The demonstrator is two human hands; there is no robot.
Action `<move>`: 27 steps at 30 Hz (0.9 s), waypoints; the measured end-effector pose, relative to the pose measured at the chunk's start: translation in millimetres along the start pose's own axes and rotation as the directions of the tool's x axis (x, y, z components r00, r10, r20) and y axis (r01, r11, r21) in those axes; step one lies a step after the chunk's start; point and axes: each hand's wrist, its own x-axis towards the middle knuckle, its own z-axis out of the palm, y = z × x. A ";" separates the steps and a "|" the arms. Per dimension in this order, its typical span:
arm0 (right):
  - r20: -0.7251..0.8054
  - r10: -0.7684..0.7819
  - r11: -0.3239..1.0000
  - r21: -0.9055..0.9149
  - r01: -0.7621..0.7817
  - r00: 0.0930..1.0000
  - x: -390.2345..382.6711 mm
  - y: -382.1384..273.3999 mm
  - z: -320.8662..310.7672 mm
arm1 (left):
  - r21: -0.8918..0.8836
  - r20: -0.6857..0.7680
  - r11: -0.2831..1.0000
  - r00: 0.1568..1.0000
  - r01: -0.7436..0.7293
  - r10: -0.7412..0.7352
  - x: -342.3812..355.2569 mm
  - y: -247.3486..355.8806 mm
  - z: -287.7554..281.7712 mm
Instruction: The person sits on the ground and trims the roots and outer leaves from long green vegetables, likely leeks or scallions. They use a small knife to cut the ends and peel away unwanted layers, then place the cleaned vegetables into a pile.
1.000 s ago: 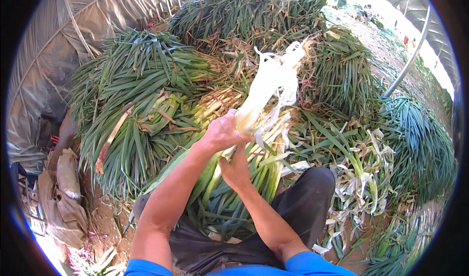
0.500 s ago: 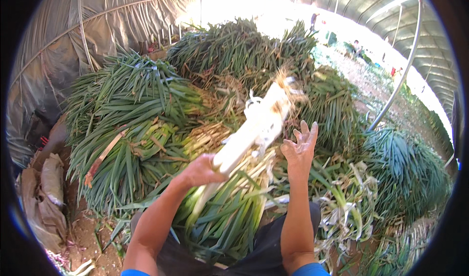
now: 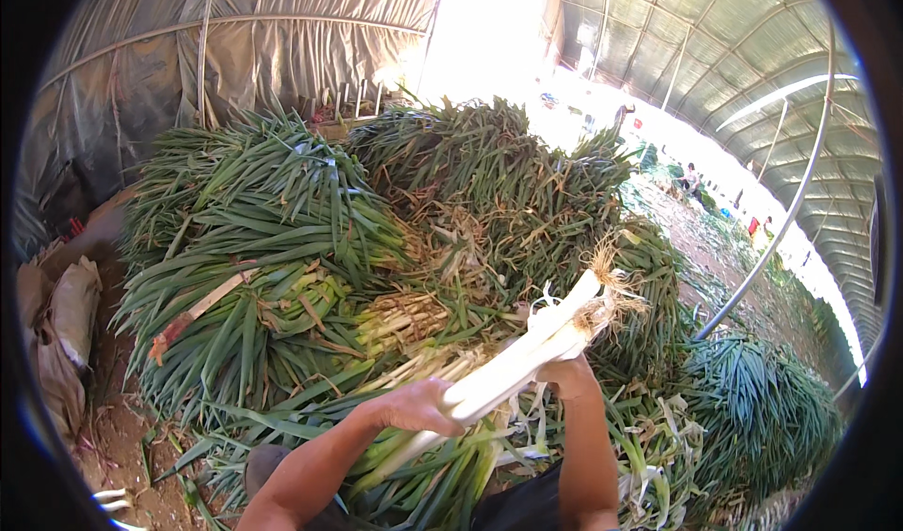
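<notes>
Since the earlier frame, the right hand (image 3: pixel 567 378), then raised and spread well apart, comes in against the long white leek-like stalks with shaggy tan roots (image 3: pixel 517 357), just below the root end. Its fingers are mostly hidden (I cannot tell how tightly they close). The left hand (image 3: pixel 425 406) wraps around the stalks lower down, so they slant between both hands, roots up and rightward. Loose green strap-shaped leaves (image 3: pixel 428 489) lie below the left hand; pale, papery peelings (image 3: pixel 673 437) lie right of the right hand. Left of and beyond the left hand rises a broad heap of long green leaves (image 3: pixel 273 221). Far beyond both hands hangs a wrinkled grey-brown plastic sheet wall (image 3: pixel 310 65).
</notes>
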 end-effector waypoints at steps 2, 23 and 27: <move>0.010 0.254 0.904 -0.357 -0.234 0.967 0.1 -34.6 2.7 | -0.003 0.014 1.000 1.000 0.005 -0.005 -3.2 -1.5 -5.3; -0.591 -0.690 -0.120 -0.477 -0.871 0.418 -156.7 -216.1 -376.6 | -0.196 -0.158 0.981 0.987 0.004 -0.035 -6.2 -25.8 -22.7; -0.914 -0.043 -0.299 -0.374 -0.878 0.403 -218.5 -176.7 -335.0 | -0.263 -0.112 0.964 0.994 -0.035 0.006 0.1 -22.2 -22.6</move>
